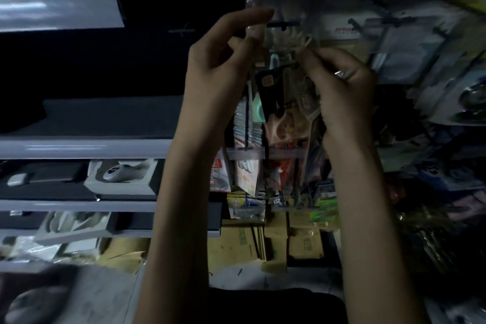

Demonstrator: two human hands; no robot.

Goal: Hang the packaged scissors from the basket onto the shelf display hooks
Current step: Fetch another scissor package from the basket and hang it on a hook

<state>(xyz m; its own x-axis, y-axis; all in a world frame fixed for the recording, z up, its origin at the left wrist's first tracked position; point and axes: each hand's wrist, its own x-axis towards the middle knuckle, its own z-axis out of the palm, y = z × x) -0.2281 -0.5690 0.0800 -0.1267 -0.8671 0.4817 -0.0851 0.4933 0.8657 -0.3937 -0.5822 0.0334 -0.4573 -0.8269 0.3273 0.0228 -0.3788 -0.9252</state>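
Packaged scissors (273, 95): one dark-backed pack, centre of frame, up at the hook display. Long axis roughly upright, top end leaning toward frame right. Too dim to make out the contents; taken as scissors from the task.

Right hand (342, 87) was clenched on the pack's top end, fingertips pinching at its upper right corner, so the hang hole probably sat right under those fingers. Left hand (218, 68) was just left of the pack, index finger arched up over a clear blister pack (289, 5) that hung above. Could not tell whether it pinched anything or only steadied.

Key relation: hook (281, 25), a dark prong, lay just above the pinched top end, between the two hands. The right hand was nearer to it and would likely need to lift the top up and onto the tip.

Counts: one pack in hand; two hands; at least three prongs visible, the others at upper right. Three grey shelf edges (79, 148) stacked at frame left. Basket not identifiable.
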